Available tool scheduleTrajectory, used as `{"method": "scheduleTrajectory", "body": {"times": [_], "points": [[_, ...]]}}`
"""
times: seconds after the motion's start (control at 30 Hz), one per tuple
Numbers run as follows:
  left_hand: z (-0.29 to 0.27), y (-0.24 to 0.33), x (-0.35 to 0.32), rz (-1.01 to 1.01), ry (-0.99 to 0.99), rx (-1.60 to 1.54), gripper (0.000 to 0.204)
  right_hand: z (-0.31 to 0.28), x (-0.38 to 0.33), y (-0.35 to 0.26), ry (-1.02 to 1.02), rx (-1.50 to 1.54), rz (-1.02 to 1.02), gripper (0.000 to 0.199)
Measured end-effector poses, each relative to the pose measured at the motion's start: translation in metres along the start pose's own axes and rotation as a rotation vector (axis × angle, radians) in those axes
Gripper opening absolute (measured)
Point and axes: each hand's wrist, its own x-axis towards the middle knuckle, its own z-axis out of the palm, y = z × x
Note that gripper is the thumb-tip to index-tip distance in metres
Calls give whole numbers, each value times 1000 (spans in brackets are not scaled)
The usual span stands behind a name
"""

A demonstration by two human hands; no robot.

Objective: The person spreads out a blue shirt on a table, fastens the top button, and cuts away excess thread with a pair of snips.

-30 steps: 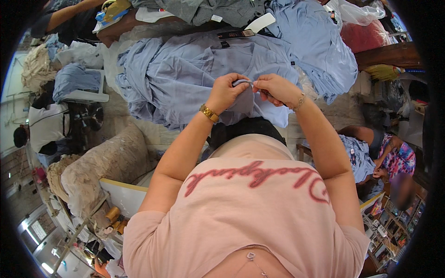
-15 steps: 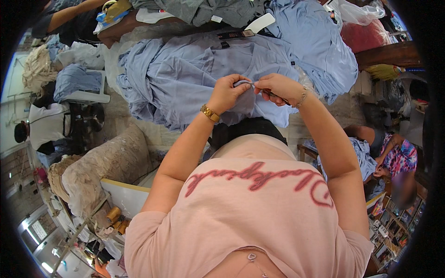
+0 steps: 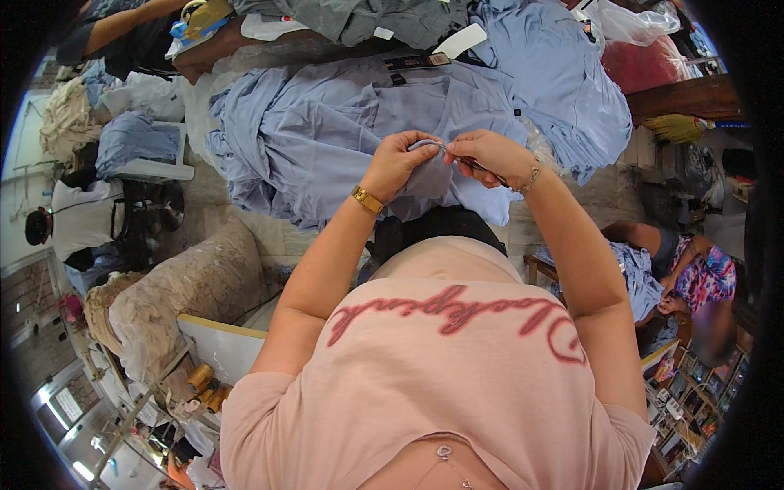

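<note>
A light-blue garment point(image 3: 318, 155) lies spread and rumpled before me. My left hand point(image 3: 398, 167) is closed, pinching a folded edge of the garment between thumb and fingers. Close against it, my right hand point(image 3: 492, 155) has its thumb and forefinger together at the same edge. A slim dark tool point(image 3: 482, 170) that looks like small scissors lies in the right hand's curled fingers; its blades are mostly hidden. A dark tag point(image 3: 416, 62) rests on the cloth beyond my hands.
More blue cloth point(image 3: 555, 90) is heaped at the right, near clear plastic bags point(image 3: 633, 20). Grey garments point(image 3: 351, 20) lie at the far edge. A wrapped bulky roll point(image 3: 192, 286) stands at the left. Other people sit at left point(image 3: 86, 212) and right point(image 3: 702, 261).
My hands stay close together, with only a slight shift of the fingers along the folded edge. More of its curve shows beside the left thumb.
</note>
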Motion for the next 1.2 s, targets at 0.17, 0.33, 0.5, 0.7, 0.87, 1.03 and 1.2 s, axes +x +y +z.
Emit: {"method": "scheduleTrajectory", "body": {"times": [0.17,0.33,0.5,0.7,0.87,1.03,1.2], "points": [[-2,-1,2,31,1,59,20,1,1,-1,22,-10,0,25],[-4,0,3,108,16,186,19,2,-1,-3,45,-15,-5,25],[-2,9,1,152,20,389,20,-1,0,-4,48,-24,34,25],[0,11,1,225,97,625,22,2,4,-1,77,-37,7,24],[3,13,-2,217,112,646,22,2,6,1,111,-113,-10,23],[2,10,-1,215,94,576,22,3,5,1,124,-154,-25,21],[1,5,-1,149,44,265,22,6,6,5,174,-248,-74,24]]}}
